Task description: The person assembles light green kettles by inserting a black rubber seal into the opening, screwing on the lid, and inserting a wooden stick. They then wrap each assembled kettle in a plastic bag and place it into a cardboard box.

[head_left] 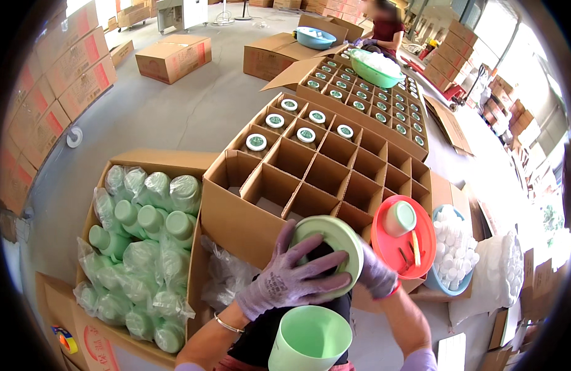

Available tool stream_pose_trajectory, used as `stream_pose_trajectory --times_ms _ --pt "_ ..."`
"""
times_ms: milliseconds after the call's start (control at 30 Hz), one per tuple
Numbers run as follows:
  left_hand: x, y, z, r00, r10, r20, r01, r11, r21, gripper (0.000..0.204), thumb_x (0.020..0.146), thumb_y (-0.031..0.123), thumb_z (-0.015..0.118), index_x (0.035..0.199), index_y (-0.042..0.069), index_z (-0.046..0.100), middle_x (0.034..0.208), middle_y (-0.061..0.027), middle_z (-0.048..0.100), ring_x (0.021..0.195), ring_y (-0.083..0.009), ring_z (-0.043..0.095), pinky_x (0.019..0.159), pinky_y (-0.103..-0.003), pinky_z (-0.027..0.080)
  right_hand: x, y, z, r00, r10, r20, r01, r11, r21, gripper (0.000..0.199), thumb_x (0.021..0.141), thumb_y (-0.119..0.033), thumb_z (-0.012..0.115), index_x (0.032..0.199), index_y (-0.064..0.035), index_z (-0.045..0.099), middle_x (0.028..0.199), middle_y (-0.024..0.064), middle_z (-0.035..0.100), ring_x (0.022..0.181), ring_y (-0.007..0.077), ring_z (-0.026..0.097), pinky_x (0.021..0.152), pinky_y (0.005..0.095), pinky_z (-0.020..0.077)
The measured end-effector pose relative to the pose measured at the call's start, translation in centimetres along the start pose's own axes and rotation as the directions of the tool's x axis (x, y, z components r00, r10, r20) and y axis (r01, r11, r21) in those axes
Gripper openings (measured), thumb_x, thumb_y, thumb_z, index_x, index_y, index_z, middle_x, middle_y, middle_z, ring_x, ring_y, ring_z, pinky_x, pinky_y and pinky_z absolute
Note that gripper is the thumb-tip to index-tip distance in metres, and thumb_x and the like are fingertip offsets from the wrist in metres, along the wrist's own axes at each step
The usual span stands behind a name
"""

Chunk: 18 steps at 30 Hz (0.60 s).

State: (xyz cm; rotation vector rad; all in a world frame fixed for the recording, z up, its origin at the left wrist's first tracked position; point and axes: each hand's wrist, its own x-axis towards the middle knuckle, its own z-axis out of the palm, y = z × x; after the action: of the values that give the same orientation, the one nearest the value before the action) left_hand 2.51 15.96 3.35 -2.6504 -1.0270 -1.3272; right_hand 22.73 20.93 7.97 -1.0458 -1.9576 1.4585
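Observation:
Between my gloved hands is a round pale green plastic piece point(350, 247), with a broad rim and a dark middle. My left hand point(291, 272) lies over its face with bent fingers, gripping it. At its right side, my right hand point(377, 273) holds on, its fingertips mostly hidden and slightly blurred. A light green plastic cup point(313, 337) with its mouth upward is below the hands, close to my lap. Just beyond my hands stands a divided cardboard box point(248, 207) with several white-lidded jars point(256, 143) in its far left cells.
At left, an open carton point(103, 167) holds green cups, many in clear plastic. A red basin point(378, 247) with a cup and small tools sits at right, beside a blue basin point(438, 285) of white caps. Farther back, a person point(386, 31) sits by another jar-filled box point(359, 123).

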Motion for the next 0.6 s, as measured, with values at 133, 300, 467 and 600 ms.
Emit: stream_pose_trajectory --times_ms 133,300,467,600 --pt "-1.7 -2.1 -0.6 0.953 -0.303 -0.004 0.303 0.953 -0.033 0.049 0.082 0.017 0.073 0.13 0.022 0.063 0.146 -0.0077 0.048 0.137 -0.037 0.038 0.113 -0.058 0.03 7.3 1.7 -5.5 0.898 -0.141 -0.417 -0.241 0.637 -0.733 0.046 0.089 -0.049 0.065 0.103 -0.0054 0.067 0.093 0.0186 0.071 0.084 0.0376 0.069 0.077 0.0463 0.0534" --pt "-5.5 -2.9 -0.7 0.747 -0.657 -0.099 0.575 0.715 -0.398 0.04 0.088 0.002 0.065 0.128 0.005 0.062 0.135 -0.014 0.055 0.129 -0.0362 0.047 0.108 -0.042 0.039 16.9 3.1 -5.2 0.878 -0.466 -0.11 -0.041 0.155 -0.987 0.034 0.085 -0.04 0.069 0.099 -0.0091 0.066 0.097 0.0112 0.063 0.094 0.0295 0.062 0.084 0.0444 0.0485" --pt "-5.4 -3.0 -1.1 0.457 -0.885 0.094 0.583 0.218 -0.783 0.032 0.098 0.002 0.054 0.129 -0.001 0.06 0.132 -0.0107 0.058 0.121 -0.0171 0.053 0.1 -0.027 0.041 32.4 6.6 1.7 0.905 -0.421 0.052 0.26 0.452 -0.854 0.042 0.086 -0.024 0.067 0.125 -0.0114 0.061 0.118 0.0172 0.06 0.114 0.0373 0.056 0.1 0.0459 0.0464" --pt "-5.8 -3.1 -2.1 0.423 -0.894 0.145 0.527 0.113 -0.842 0.035 0.1 0.013 0.055 0.132 -0.002 0.058 0.134 -0.0097 0.057 0.12 -0.0135 0.053 0.099 -0.025 0.042 35.5 8.9 3.0 0.983 -0.169 0.074 0.159 0.568 -0.807 0.042 0.09 -0.022 0.062 0.132 -0.0204 0.059 0.124 0.0267 0.056 0.116 0.0453 0.055 0.099 0.05 0.0488"
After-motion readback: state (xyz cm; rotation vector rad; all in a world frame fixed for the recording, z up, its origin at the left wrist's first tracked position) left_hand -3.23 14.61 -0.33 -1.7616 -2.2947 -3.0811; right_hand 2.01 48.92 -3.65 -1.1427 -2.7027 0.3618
